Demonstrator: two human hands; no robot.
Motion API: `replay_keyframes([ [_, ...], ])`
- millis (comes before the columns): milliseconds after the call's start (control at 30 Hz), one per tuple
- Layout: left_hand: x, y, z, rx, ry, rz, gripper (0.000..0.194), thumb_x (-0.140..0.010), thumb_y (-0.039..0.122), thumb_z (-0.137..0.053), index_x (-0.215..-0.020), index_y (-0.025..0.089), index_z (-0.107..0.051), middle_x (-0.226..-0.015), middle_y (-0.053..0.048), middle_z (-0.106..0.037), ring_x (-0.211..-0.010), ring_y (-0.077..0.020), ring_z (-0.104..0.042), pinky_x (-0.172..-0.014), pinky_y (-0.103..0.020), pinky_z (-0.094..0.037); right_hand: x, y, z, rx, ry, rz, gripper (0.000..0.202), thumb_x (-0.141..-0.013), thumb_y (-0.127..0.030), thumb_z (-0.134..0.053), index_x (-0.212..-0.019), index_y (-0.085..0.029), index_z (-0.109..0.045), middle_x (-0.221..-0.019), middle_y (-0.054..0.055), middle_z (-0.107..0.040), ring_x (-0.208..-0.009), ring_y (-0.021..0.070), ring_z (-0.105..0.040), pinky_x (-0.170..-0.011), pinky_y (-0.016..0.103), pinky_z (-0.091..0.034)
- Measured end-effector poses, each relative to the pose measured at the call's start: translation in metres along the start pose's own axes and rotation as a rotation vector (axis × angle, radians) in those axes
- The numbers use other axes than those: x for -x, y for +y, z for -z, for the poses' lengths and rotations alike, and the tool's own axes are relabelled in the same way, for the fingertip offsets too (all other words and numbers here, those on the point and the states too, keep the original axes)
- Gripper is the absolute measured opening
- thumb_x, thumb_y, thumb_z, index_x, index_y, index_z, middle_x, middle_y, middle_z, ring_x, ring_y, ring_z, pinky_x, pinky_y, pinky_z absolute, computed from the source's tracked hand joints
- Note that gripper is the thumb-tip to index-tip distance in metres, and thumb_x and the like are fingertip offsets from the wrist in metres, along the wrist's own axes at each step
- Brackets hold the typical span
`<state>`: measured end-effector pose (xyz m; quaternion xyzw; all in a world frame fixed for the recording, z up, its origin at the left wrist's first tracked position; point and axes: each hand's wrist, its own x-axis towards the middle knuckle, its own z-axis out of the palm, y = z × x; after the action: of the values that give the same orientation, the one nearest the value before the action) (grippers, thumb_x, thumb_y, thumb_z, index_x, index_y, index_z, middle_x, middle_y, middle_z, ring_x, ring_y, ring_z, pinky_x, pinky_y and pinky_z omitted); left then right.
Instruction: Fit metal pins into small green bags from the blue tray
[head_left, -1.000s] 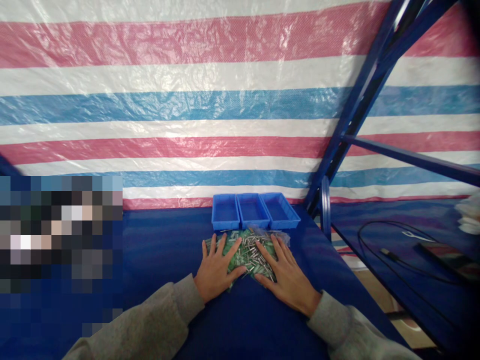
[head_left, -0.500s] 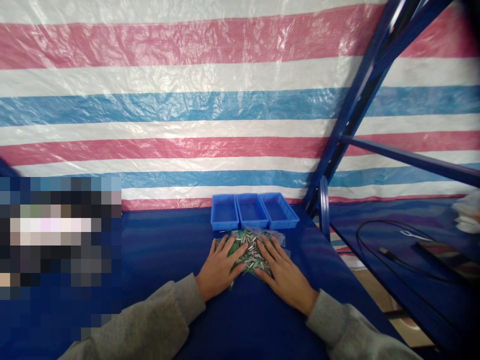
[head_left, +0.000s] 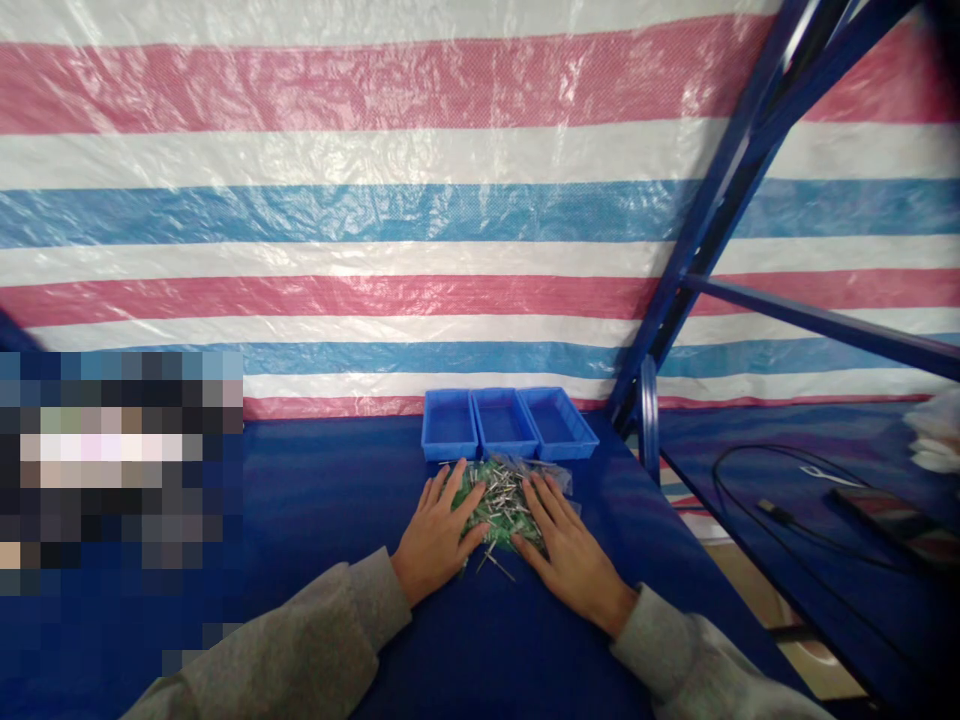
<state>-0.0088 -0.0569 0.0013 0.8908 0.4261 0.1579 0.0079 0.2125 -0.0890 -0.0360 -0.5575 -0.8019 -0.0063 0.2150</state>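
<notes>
A pile of thin silver metal pins (head_left: 504,487), rivet-like in shape, lies on the blue table with green pieces (head_left: 501,528) among and under them. Crumpled clear plastic (head_left: 556,478) shows at the pile's far right side. My left hand (head_left: 437,535) rests palm down at the left edge of the pile, fingers spread and pointing away from me. On the opposite side, my right hand (head_left: 570,550) lies flat with its fingers apart, fingertips over the pins. Neither hand grips anything. Several loose pins (head_left: 495,562) stick out at the near side, between the thumbs.
Three blue trays (head_left: 504,420) stand side by side just behind the pile. A blue metal post (head_left: 697,240) rises at the right. Beyond a gap, another dark surface holds a black cable (head_left: 780,512) and a dark flat object (head_left: 892,520). The far left is pixelated.
Several pins have come to the near side of the pile, and more green shows in its middle. My left fingers have shifted slightly outward; my right hand has hardly moved.
</notes>
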Motion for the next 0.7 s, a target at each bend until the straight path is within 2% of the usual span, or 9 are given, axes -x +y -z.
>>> replay_keyframes([
  [167,-0.001,-0.002,0.001,0.051,-0.036,0.019,0.054,-0.090,0.049,-0.034,-0.140,0.029,-0.026,-0.150,-0.006,-0.014,-0.137,-0.0286,-0.014,-0.107,-0.051,-0.023,0.002,0.003,0.007,-0.055,-0.016,0.009,0.071,-0.087,-0.038,-0.043,-0.146,-0.018,-0.008,-0.151,0.007,-0.009,-0.137,0.0266,-0.008,-0.109,0.046,-0.023],
  [300,0.000,0.001,0.016,0.092,-0.056,0.025,0.056,-0.091,0.049,-0.029,-0.142,0.030,-0.016,-0.151,-0.005,-0.011,-0.138,-0.0273,-0.009,-0.108,-0.052,-0.020,0.004,0.002,0.018,-0.091,0.021,0.039,0.068,-0.089,-0.033,-0.039,-0.146,-0.022,-0.003,-0.151,0.005,-0.005,-0.137,0.0262,-0.008,-0.109,0.049,-0.019],
  [400,0.007,0.008,0.030,0.080,-0.081,-0.099,0.071,-0.084,0.061,-0.035,-0.143,0.028,-0.012,-0.151,-0.007,-0.007,-0.138,-0.0319,-0.004,-0.108,-0.056,-0.014,0.005,-0.005,0.028,-0.075,0.056,0.040,0.066,-0.090,-0.037,-0.037,-0.146,-0.022,-0.003,-0.151,0.005,-0.002,-0.137,0.0274,-0.006,-0.109,0.050,-0.016],
  [500,0.019,0.016,0.036,0.069,-0.158,-0.288,0.094,-0.069,0.075,-0.041,-0.143,0.026,-0.012,-0.151,-0.009,-0.007,-0.136,-0.0367,-0.004,-0.107,-0.059,-0.012,0.008,-0.015,0.033,-0.038,-0.014,0.116,0.075,-0.086,-0.051,-0.043,-0.145,-0.023,-0.007,-0.151,0.005,0.001,-0.136,0.0318,-0.002,-0.108,0.053,-0.015],
  [600,0.029,0.020,0.033,0.039,-0.185,-0.300,0.086,-0.075,0.071,-0.037,-0.143,0.026,-0.012,-0.150,-0.008,-0.010,-0.137,-0.0345,-0.006,-0.107,-0.058,-0.012,0.011,-0.020,0.031,0.005,-0.073,0.149,0.079,-0.082,-0.058,-0.044,-0.145,-0.024,-0.010,-0.151,0.006,0.002,-0.136,0.0338,-0.001,-0.107,0.056,-0.015],
  [700,0.030,0.018,0.027,0.010,-0.166,-0.250,0.075,-0.082,0.064,-0.034,-0.143,0.026,-0.012,-0.150,-0.007,-0.012,-0.137,-0.0319,-0.006,-0.108,-0.056,-0.011,0.009,-0.018,0.026,0.038,-0.074,0.114,0.073,-0.086,-0.055,-0.040,-0.145,-0.024,-0.012,-0.151,0.006,0.001,-0.136,0.0326,-0.001,-0.107,0.055,-0.016],
])
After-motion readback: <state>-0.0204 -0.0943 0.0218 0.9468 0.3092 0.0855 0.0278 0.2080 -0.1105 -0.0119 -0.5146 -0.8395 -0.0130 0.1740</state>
